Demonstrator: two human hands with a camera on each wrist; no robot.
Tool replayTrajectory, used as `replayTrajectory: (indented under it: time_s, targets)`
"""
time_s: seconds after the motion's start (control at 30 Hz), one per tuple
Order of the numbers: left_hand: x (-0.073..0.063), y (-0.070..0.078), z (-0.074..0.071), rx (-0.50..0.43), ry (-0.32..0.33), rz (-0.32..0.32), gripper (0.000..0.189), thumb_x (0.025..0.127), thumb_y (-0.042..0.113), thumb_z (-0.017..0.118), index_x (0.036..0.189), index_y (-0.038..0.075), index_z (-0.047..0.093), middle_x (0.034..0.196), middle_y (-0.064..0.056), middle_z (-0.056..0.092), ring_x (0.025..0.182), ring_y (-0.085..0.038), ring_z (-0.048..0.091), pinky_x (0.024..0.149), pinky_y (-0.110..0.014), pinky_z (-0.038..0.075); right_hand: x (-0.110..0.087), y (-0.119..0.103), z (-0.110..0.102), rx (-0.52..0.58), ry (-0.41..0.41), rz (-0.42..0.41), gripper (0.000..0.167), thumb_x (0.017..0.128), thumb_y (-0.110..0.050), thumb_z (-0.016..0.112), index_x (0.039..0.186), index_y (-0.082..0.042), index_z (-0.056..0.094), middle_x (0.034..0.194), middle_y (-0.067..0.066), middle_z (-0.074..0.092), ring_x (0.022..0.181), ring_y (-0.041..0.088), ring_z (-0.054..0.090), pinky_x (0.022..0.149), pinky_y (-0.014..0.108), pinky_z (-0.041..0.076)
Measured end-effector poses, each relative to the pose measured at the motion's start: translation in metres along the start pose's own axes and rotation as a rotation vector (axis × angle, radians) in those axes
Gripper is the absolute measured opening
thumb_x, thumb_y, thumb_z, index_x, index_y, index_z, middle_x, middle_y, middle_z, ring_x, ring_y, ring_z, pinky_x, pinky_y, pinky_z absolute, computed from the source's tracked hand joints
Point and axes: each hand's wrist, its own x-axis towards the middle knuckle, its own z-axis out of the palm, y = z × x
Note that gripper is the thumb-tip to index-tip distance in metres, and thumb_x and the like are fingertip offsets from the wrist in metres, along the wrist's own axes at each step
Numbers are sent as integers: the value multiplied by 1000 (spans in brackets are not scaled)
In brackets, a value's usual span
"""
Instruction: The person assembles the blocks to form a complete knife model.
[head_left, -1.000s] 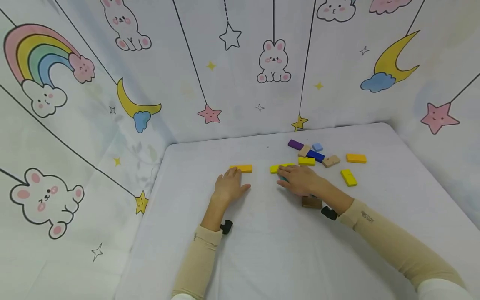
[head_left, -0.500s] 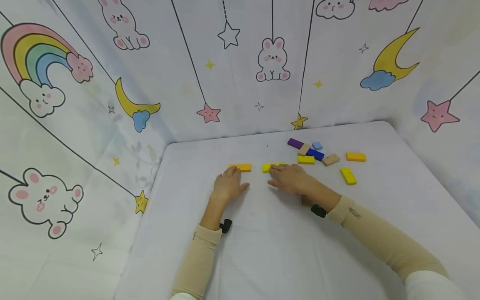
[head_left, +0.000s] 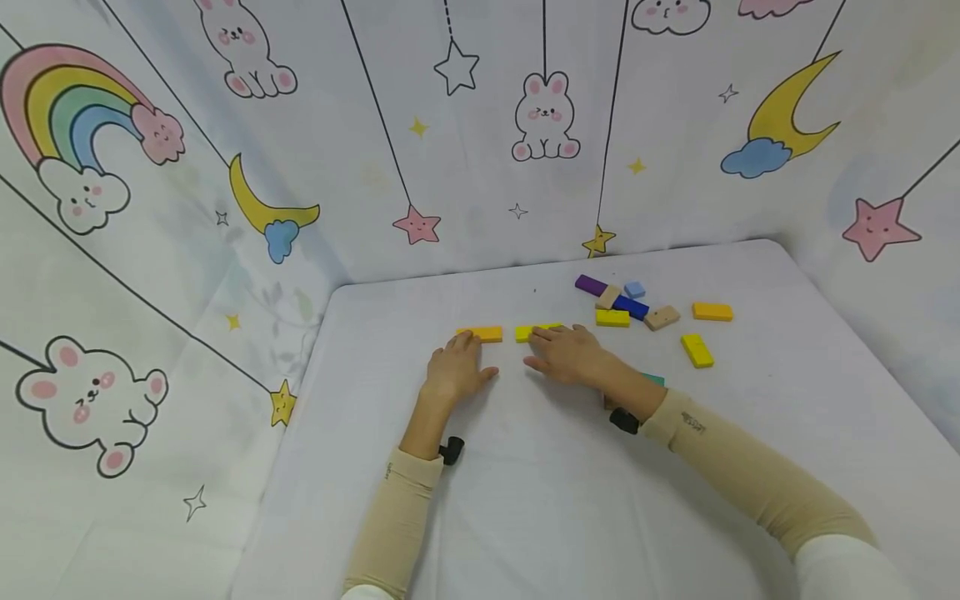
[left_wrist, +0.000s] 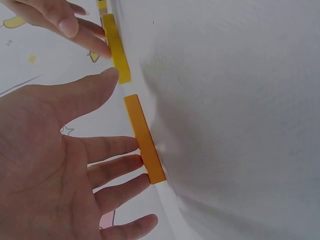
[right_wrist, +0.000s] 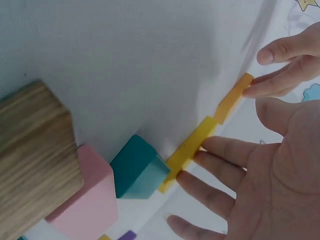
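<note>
My left hand (head_left: 456, 368) lies over the left end of a flat orange block (head_left: 490, 334), its fingers straight. In the left wrist view several fingertips touch the long orange block (left_wrist: 144, 140). My right hand (head_left: 570, 354) reaches onto a flat yellow block (head_left: 522, 334), partly covering it. Seen from the right wrist, extended fingers rest against the yellow block (right_wrist: 189, 152). The two blocks lie roughly in line, with a small gap between them. A teal block (right_wrist: 135, 167), a pink block (right_wrist: 92, 195) and a brown wood-grain block (right_wrist: 37, 165) are near the right hand.
Behind the right hand, a purple block (head_left: 590, 285), a dark blue block (head_left: 632, 307), wooden pieces and a small light blue block (head_left: 634, 289) lie clustered. Further right are another orange block (head_left: 712, 312) and a yellow block (head_left: 697, 351). A patterned cloth backs the white table (head_left: 525, 500).
My right hand has slid left with the yellow block, narrowing its gap to the orange block. A teal block now shows behind the right wrist. The left hand stays in place.
</note>
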Motion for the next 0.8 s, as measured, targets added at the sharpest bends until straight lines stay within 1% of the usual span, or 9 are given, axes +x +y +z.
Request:
replayTrajectory:
  time_s: [0.27, 0.5, 0.8]
  targets:
    - [0, -1, 1, -5, 2, -4, 76, 100, 52, 65, 157, 6, 44, 166, -14, 36, 152, -33, 37, 120, -56, 36, 5, -7, 2, 15, 13, -3, 67, 110, -54, 42, 160, -9, 42, 166, 11, 39, 151, 35, 37, 119, 66, 32]
    - [1, -1, 2, 4, -3, -5, 79, 99, 55, 65, 158, 6, 43, 167, -14, 35, 152, -33, 36, 120, -57, 37, 9, -12, 1, 48, 18, 5, 69, 109, -55, 43, 161, -10, 41, 166, 10, 37, 153, 34, 35, 121, 66, 29]
    - [0, -1, 0, 2, -7, -8, 80, 99, 55, 65, 158, 7, 43, 167, -14, 34, 152, -33, 36, 120, -57, 37, 14, -17, 1, 37, 21, 9, 70, 109, -57, 42, 160, -10, 41, 166, 10, 38, 152, 34, 36, 121, 66, 29]
